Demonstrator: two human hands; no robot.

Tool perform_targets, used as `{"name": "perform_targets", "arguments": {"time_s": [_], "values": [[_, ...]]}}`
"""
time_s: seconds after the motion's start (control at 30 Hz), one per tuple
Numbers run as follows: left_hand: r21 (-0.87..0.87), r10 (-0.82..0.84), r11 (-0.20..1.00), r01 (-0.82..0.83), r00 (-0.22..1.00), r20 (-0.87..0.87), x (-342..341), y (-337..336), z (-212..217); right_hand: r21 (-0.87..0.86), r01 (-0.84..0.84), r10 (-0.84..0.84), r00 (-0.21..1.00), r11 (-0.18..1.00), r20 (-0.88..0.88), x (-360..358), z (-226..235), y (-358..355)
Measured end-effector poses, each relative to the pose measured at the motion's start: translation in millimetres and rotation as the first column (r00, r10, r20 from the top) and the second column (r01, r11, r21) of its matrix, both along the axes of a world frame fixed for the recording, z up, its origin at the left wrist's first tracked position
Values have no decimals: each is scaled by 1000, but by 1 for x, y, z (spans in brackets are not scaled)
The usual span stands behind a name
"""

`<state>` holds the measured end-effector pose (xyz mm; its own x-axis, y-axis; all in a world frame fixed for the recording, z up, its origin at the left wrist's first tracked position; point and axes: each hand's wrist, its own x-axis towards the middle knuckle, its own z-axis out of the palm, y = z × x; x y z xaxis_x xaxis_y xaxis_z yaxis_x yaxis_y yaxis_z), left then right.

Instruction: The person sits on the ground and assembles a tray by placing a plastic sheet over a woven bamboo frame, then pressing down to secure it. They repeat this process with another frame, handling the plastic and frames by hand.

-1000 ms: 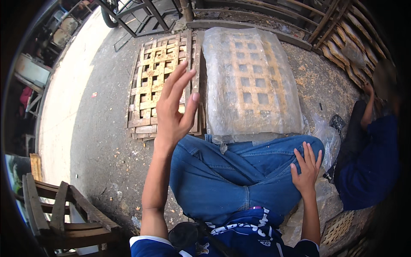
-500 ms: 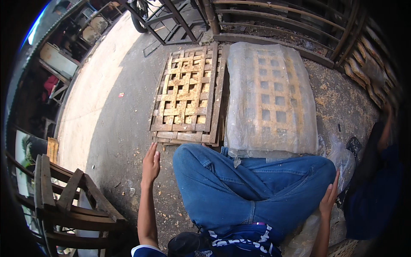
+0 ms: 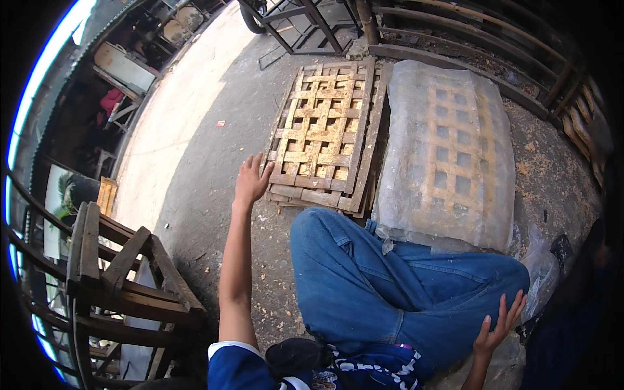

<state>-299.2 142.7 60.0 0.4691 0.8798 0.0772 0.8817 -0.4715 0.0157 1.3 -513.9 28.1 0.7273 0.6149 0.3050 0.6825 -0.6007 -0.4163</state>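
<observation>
I observe one person seated cross-legged on a grey paved floor, wearing blue jeans (image 3: 416,292) and a blue shirt (image 3: 237,367).

Left hand (image 3: 251,182): left of centre in the frame, raised at the end of an extended forearm. Fingers straight and mostly together, thumb apart; nothing is held. It is nearest the lower left corner of the stack of slatted panels (image 3: 320,157); whether it touches the stack I cannot tell.

Right hand (image 3: 499,328): lower right of the frame, beside the knee. Fingers loosely spread and slightly curled, thumb apart, grasping nothing. Contact with the jeans cannot be confirmed.

The stack lies flat at upper centre. Its top panel is an open lattice of pale slats, stained in places; the panels beneath are not squarely aligned.

Just to its right, a cloudy plastic sheet (image 3: 448,175) lies over another lattice, whose square openings show through. Its lower edge meets the jeans.

Surroundings: a clear plastic bag (image 3: 541,260) near the right knee; a wooden rack (image 3: 130,296) at lower left; a dark metal frame (image 3: 316,26) at the top; wooden rails (image 3: 468,34) at upper right. Pale crumbs are scattered over the floor.
</observation>
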Motion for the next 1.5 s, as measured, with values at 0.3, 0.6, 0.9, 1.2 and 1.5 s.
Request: {"name": "perform_targets", "arguments": {"time_s": [0.3, 0.6, 0.9, 1.2, 1.5], "values": [[-269, 330, 922, -277, 927, 177, -31, 80, -85, -25, 12, -12, 1000, 1000, 12, 1, 2, 2], [-430, 524, 822, -374, 793, 312, -58, 94, -49, -11, 20, -20, 1000, 1000, 5, -2, 9, 9], [-406, 400, 911, -79, 418, 816, -42, 104, 69, 132, -17, 21, 999, 991, -28, -2, 8, 15], [351, -298, 936, 15, 562, 772, 14, -34, 204, 198, 17, -13, 1000, 980, -21, -7, 14, 11], [211, -274, 962, 174, 610, 744, -7, -64, 140, 222, 8, 1, 999, 975, -40, -7, 13, 9]]}}
